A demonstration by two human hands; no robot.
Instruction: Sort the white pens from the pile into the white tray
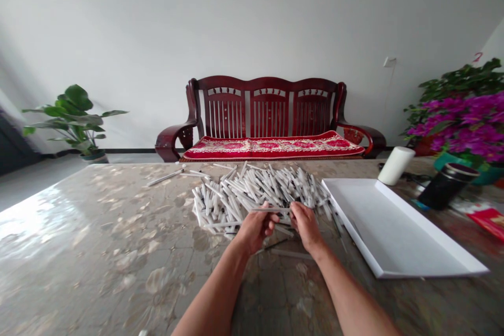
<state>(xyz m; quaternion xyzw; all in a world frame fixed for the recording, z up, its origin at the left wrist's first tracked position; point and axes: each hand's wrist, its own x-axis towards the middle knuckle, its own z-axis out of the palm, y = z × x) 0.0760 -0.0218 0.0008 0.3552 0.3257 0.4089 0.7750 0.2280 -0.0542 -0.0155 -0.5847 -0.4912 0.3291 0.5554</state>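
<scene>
1. The pen (pixel 281 209) was in the air between the two hands, lying nearly level above the near edge of the pile (pixel 236 194) on the table (pixel 114 262).
2. The left hand (pixel 255 227) had its thumb and forefinger clamped on the pen's left part; its other fingers were loosely curled beneath.
3. The right hand (pixel 305 223) had its fingers together, pinched on the right end; the exact fingertip contact was too small to tell.
4. The pen looked light and stiff, likely thin plastic: a fingertip pinch should have been enough, though hard bending might have cracked it.
5. Its smooth, narrow barrel would probably have rolled or slipped, so holding both ends along its length seemed surest.
6. In the pile, pens crossed at many angles, so a protruding end looked the easiest place to grasp one.
</scene>
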